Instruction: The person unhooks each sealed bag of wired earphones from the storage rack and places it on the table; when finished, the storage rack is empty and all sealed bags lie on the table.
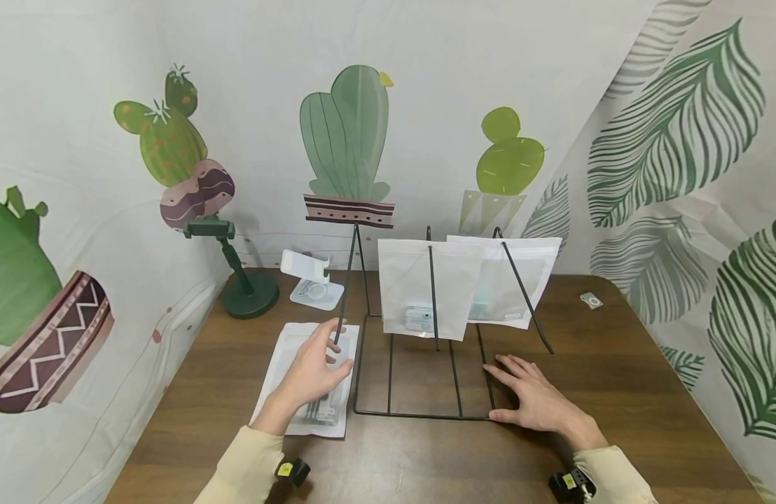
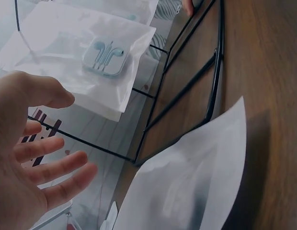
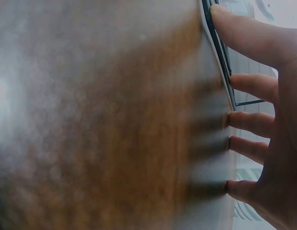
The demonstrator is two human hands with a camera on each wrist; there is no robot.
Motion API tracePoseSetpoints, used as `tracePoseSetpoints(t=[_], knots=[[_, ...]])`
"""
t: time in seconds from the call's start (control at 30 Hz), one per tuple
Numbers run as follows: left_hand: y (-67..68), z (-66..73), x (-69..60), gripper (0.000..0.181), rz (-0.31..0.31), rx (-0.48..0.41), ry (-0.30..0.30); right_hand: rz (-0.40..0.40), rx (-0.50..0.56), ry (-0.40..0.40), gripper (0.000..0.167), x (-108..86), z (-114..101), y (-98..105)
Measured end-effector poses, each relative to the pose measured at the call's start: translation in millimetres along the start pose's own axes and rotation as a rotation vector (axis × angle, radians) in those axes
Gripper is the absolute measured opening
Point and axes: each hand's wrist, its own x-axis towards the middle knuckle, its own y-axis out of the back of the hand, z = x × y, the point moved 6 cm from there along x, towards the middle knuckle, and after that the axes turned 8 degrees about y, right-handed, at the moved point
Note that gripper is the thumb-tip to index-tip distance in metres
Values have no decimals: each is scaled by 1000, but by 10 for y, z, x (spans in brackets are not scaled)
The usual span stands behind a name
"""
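A black wire display rack [image 1: 419, 415] stands on the wooden table. On its middle hook hangs a white pouch [image 1: 405, 269] with wired earphones in a clear case [image 2: 106, 58]. A second white pouch [image 1: 520, 269] hangs on the right hook. My left hand [image 1: 312, 367], fingers spread and holding nothing, is near the left hook [image 1: 346, 294]. Beneath that hand a flat white pouch [image 1: 281, 360] lies left of the rack, its contents partly covered. My right hand [image 1: 536, 395] rests its fingertips on the table, with thumb and index finger against the rack's right side.
A green phone stand [image 1: 249, 292] is at the back left. Beside it is a small white stand [image 1: 316, 294] tilted on its base. A small silver clip-like device [image 1: 591, 300] lies at the back right. A printed cloth [image 1: 438, 91] hangs behind the table.
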Motion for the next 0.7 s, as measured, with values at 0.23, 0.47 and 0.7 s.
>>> tracePoseSetpoints(t=[0.23, 0.47, 0.7], knots=[[-98, 28, 60, 67, -35, -95, -12, -5, 5, -5, 84, 6, 4, -11], [-161, 89, 134, 66, -51, -132, -20, -8, 4, -9, 84, 1, 11, -25], [-223, 108, 216, 65, -54, -157, -49, -1, 4, -9, 84, -1, 9, -15]])
